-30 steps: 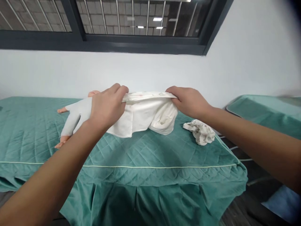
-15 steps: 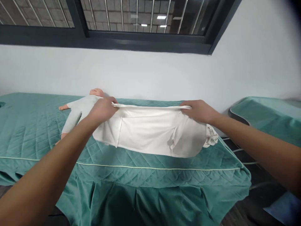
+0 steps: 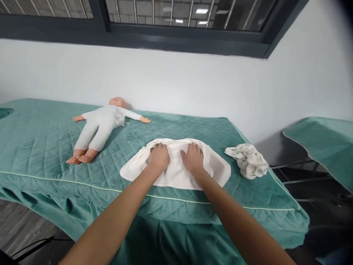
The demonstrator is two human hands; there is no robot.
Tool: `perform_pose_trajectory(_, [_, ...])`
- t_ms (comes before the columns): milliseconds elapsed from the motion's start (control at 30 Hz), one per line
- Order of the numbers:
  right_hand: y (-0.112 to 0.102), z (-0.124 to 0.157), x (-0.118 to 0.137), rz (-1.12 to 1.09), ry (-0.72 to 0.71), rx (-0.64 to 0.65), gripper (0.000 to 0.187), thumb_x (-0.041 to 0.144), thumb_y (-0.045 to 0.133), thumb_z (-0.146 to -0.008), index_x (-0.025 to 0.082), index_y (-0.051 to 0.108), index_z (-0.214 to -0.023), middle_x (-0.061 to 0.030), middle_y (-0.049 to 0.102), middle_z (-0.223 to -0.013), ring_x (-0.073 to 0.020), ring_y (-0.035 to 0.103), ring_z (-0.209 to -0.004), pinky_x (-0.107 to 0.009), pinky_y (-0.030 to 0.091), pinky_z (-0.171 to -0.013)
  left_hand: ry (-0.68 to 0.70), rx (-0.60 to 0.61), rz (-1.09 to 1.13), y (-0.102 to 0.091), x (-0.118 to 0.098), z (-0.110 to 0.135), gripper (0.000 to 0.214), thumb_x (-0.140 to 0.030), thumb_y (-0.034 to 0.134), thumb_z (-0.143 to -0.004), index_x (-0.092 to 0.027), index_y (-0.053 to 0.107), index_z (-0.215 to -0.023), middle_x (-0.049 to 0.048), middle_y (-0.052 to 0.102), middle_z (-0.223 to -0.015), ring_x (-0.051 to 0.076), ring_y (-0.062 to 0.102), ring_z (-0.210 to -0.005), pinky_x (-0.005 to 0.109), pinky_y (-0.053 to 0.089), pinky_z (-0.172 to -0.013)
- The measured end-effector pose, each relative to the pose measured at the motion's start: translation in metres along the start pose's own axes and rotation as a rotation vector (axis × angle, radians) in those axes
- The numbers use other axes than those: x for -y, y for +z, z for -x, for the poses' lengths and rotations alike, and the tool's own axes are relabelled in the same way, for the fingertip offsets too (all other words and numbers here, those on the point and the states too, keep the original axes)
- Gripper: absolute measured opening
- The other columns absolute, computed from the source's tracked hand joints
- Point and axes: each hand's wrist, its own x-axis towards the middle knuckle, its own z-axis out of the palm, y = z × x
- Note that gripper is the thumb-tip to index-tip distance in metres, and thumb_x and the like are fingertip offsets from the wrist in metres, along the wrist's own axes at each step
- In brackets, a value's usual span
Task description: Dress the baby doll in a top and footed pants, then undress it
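A white folded cloth [image 3: 176, 176] lies spread on the green quilted bed, its far edge rounded and slightly wrinkled. My left hand [image 3: 160, 157] rests on the left half of the cloth, palm down, fingers pointing to its far edge. My right hand [image 3: 193, 156] presses flat on the right half, thumb apart from the fingers. A short gap of cloth shows between the two hands. Neither hand appears to grip the fabric, though the left fingertips are partly hidden.
A baby doll [image 3: 103, 119] in a pale suit lies on its back at the left of the bed [image 3: 35, 147]. A crumpled patterned cloth [image 3: 250, 162] sits near the bed's right edge. Another green-covered surface [image 3: 328, 143] stands at the right, below a wall and a barred window [image 3: 176, 14].
Both hands have come down and closer together. The white cloth, earlier held stretched by its top edge above the bed, now lies on the bed under them.
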Motion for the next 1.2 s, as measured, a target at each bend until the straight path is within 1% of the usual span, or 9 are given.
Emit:
perform_pose_trajectory(133, [0.001, -0.016, 0.001, 0.028, 0.131, 0.018, 0.061, 0.041, 0.040, -0.098, 0.005, 0.041, -0.147, -0.0228, 0.038, -0.157, -0.0370, 0.027, -0.148, -0.047, 0.025, -0.118, -0.092, -0.028, 0.020, 0.002, -0.001, -0.014, 0.048, -0.021, 0.039, -0.096, -0.005, 0.044, -0.141, 0.0255, 0.052, -0.143, 0.036, 0.048, -0.136, 0.049, 0.040, -0.110])
perform_pose_trajectory(233, [0.000, -0.018, 0.003, 0.035, 0.119, -0.054, 0.067, 0.042, 0.038, -0.098, 0.014, 0.025, -0.157, -0.0184, 0.024, -0.164, -0.0392, 0.021, -0.150, -0.053, 0.027, -0.116, -0.143, -0.140, 0.131, 0.006, -0.005, -0.020, 0.067, -0.024, 0.041, -0.096, -0.004, 0.018, -0.155, 0.0260, 0.045, -0.151, 0.034, 0.042, -0.143, 0.047, 0.036, -0.114])
perform_pose_trajectory(300, [0.001, -0.018, 0.003, 0.036, 0.102, -0.119, 0.070, 0.044, 0.038, -0.098, 0.018, 0.019, -0.160, -0.0180, 0.020, -0.165, -0.0411, 0.025, -0.148, -0.055, 0.031, -0.113, -0.113, -0.209, 0.205, 0.008, -0.005, -0.026, 0.072, -0.025, 0.042, -0.096, -0.005, 0.010, -0.157, 0.0239, 0.042, -0.155, 0.031, 0.039, -0.146, 0.044, 0.034, -0.117])
perform_pose_trajectory(433, [-0.002, -0.022, -0.002, 0.045, 0.066, -0.180, 0.069, 0.048, 0.031, -0.100, 0.017, 0.017, -0.160, -0.0210, 0.023, -0.163, -0.0437, 0.033, -0.142, -0.057, 0.038, -0.107, -0.036, -0.219, 0.161, 0.009, 0.004, -0.042, 0.068, -0.031, 0.036, -0.099, -0.009, 0.011, -0.159, 0.0203, 0.039, -0.158, 0.032, 0.041, -0.144, 0.043, 0.037, -0.115])
perform_pose_trajectory(600, [-0.008, -0.044, -0.021, 0.100, -0.018, -0.175, 0.068, 0.049, 0.025, -0.101, 0.014, 0.021, -0.160, -0.0209, 0.028, -0.161, -0.0428, 0.038, -0.139, -0.055, 0.041, -0.105, 0.001, -0.107, 0.019, 0.008, 0.022, -0.070, 0.060, -0.038, 0.027, -0.103, -0.020, 0.019, -0.159, 0.0158, 0.048, -0.152, 0.031, 0.050, -0.137, 0.044, 0.042, -0.110])
perform_pose_trajectory(667, [-0.008, -0.056, -0.026, 0.130, -0.059, -0.174, 0.068, 0.049, 0.025, -0.102, 0.014, 0.021, -0.160, -0.0203, 0.029, -0.161, -0.0419, 0.040, -0.138, -0.054, 0.041, -0.106, -0.008, -0.086, 0.007, 0.010, 0.025, -0.082, 0.060, -0.040, 0.026, -0.103, -0.021, 0.020, -0.159, 0.0152, 0.047, -0.153, 0.031, 0.047, -0.139, 0.044, 0.040, -0.112])
perform_pose_trajectory(833, [-0.002, -0.081, -0.030, 0.166, -0.151, -0.183, 0.067, 0.046, 0.024, -0.102, 0.014, 0.019, -0.160, -0.0191, 0.031, -0.161, -0.0397, 0.039, -0.139, -0.051, 0.039, -0.109, -0.106, -0.155, 0.024, 0.015, 0.017, -0.110, 0.065, -0.046, 0.031, -0.101, -0.015, 0.023, -0.158, 0.0173, 0.039, -0.159, 0.033, 0.035, -0.148, 0.046, 0.040, -0.114])
perform_pose_trajectory(967, [0.004, -0.088, -0.032, 0.141, -0.096, -0.225, 0.066, 0.046, 0.024, -0.102, 0.014, 0.019, -0.160, -0.0188, 0.032, -0.160, -0.0396, 0.041, -0.138, -0.052, 0.039, -0.108, -0.054, -0.217, -0.022, 0.018, 0.012, -0.121, 0.064, -0.043, 0.028, -0.102, -0.014, 0.022, -0.158, 0.0180, 0.042, -0.156, 0.032, 0.032, -0.149, 0.046, 0.034, -0.118])
perform_pose_trajectory(1200, [0.011, -0.090, -0.038, 0.085, -0.074, -0.175, 0.065, 0.046, 0.024, -0.102, 0.015, 0.022, -0.160, -0.0171, 0.032, -0.161, -0.0372, 0.043, -0.137, -0.049, 0.038, -0.111, -0.130, -0.063, -0.012, 0.027, 0.017, -0.130, 0.065, -0.046, 0.022, -0.101, -0.015, 0.022, -0.159, 0.0175, 0.043, -0.157, 0.034, 0.040, -0.145, 0.049, 0.039, -0.113])
